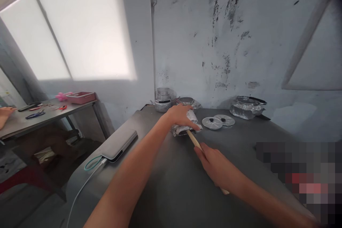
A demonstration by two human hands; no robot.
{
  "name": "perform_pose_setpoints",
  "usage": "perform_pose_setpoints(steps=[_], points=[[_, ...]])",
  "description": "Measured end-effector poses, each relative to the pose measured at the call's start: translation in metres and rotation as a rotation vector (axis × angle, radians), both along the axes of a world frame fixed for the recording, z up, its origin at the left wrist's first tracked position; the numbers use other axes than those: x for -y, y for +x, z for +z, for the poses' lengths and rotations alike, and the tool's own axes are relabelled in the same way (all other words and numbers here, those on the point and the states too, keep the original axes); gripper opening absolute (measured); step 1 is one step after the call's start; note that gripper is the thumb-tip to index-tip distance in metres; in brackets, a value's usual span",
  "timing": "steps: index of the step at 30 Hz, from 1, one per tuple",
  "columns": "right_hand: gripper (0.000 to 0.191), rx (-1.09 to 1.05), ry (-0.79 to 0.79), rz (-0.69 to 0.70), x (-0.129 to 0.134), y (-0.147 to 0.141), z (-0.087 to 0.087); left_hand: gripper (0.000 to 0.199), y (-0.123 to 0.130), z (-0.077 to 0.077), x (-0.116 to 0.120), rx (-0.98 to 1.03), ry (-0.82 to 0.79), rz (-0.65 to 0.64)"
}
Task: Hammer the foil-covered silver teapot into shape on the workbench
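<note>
My right hand is closed round a pale wooden stick, whose near end sticks out below my palm. The stick's far end meets a crumpled, silvery wrapped bundle; whether it goes into it or under it is hidden. My left hand lies over the bundle, with thumb and fingers spanning it, and covers much of it. Just to the right, two round silvery lids with black knobs lie flat, partly overlapping. Behind my left hand sits a round wrapped pan or bowl.
On the grey table, a stacked metal pot stands at the back left and a wrapped pan with a black handle at the back right. A power bank with a cable lies left. Another table holds a pink tray and a person's hand.
</note>
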State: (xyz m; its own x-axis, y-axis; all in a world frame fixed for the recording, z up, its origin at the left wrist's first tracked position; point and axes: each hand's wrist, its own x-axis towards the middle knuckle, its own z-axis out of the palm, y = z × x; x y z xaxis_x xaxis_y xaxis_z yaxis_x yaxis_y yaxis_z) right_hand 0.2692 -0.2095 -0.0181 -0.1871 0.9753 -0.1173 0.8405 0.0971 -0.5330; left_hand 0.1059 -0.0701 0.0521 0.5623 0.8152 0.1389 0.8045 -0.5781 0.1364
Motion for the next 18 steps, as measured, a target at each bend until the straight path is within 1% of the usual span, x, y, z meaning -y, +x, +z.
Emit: perform_pose_setpoints(steps=[3, 5, 11, 14, 18], points=[[0.044, -0.005, -0.044, 0.009, -0.0009, 0.0005, -0.0024, 0.118, 0.0002, 0.0004, 0.0011, 0.0, 0.002, 0.0], [0.045, -0.017, -0.045, 0.005, -0.0005, 0.0007, -0.0023, 0.119, 0.0003, 0.0008, 0.0016, 0.0, -0.002, -0.001], [0.037, -0.018, 0.092, 0.004, 0.0011, -0.0002, 0.0033, 0.116, -0.0017, 0.0012, 0.001, 0.016, -0.018, 0.005], [0.042, 0.0, 0.138, 0.037, 0.0006, 0.0008, 0.0036, 0.12, -0.0034, 0.0005, -0.0011, 0.023, -0.035, 0.012], [0.042, 0.008, 0.194, 0.057, -0.0004, 0.0031, 0.0025, 0.12, -0.0038, -0.0001, -0.0035, 0.006, -0.05, 0.008]])
